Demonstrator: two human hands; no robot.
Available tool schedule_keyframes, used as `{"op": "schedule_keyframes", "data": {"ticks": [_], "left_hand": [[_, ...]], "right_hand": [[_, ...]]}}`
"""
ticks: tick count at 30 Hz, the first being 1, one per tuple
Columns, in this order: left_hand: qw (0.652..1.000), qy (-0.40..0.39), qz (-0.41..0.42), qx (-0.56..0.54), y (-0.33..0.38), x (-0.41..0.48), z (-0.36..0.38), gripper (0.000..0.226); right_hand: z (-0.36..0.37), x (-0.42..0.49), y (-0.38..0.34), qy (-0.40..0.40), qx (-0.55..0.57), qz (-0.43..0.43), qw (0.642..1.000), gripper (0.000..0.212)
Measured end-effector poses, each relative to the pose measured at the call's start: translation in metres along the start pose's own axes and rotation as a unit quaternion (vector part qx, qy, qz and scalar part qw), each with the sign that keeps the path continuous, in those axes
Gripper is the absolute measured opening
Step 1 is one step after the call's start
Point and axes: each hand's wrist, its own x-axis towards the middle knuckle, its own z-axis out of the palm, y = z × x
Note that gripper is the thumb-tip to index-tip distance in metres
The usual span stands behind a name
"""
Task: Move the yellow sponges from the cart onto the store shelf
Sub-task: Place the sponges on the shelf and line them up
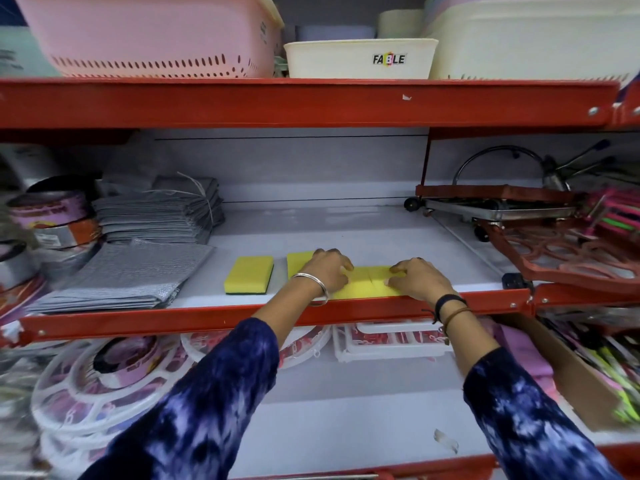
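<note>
Several yellow sponges with green undersides lie on the white middle shelf (363,230). One sponge (248,274) lies alone at the left. A second sponge (298,261) is partly under my left hand (327,270). Two more sponges (370,282) sit side by side at the front edge between my hands. My left hand rests its fingers on the left one of the pair, and my right hand (420,277) presses on the right one. The cart is out of view.
Stacked grey scrub cloths (138,271) and tape rolls (52,216) fill the shelf's left. A red rack (568,258) and metal tray crowd the right. The red shelf lip (242,317) runs under my wrists. Plastic baskets (360,58) stand above.
</note>
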Motion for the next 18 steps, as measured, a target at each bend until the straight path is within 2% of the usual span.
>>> {"op": "schedule_keyframes", "data": {"ticks": [3, 5, 7, 10, 14, 18], "left_hand": [[0.997, 0.071, -0.024, -0.012, -0.032, -0.006, -0.023, 0.036], [0.996, 0.065, -0.05, 0.018, -0.059, -0.011, -0.04, 0.038], [0.994, 0.026, -0.094, 0.044, -0.085, -0.015, -0.055, 0.043], [0.987, -0.038, -0.142, 0.073, -0.114, -0.021, -0.066, 0.051], [0.973, -0.111, -0.167, 0.111, -0.131, -0.027, -0.064, 0.051], [0.975, -0.102, -0.165, 0.109, -0.135, -0.033, -0.055, 0.052]], "right_hand": [[0.002, -0.003, -0.012, 0.084, -0.02, -0.029, 0.996, 0.042], [0.004, -0.002, -0.03, 0.104, -0.011, -0.081, 0.991, 0.042], [0.009, 0.002, -0.053, 0.081, 0.002, -0.137, 0.987, 0.041], [0.022, 0.014, -0.088, 0.021, -0.037, -0.199, 0.979, 0.041], [0.038, 0.03, -0.113, -0.056, -0.09, -0.195, 0.975, 0.051], [0.046, 0.032, -0.114, -0.096, -0.13, -0.181, 0.97, 0.05]]}}
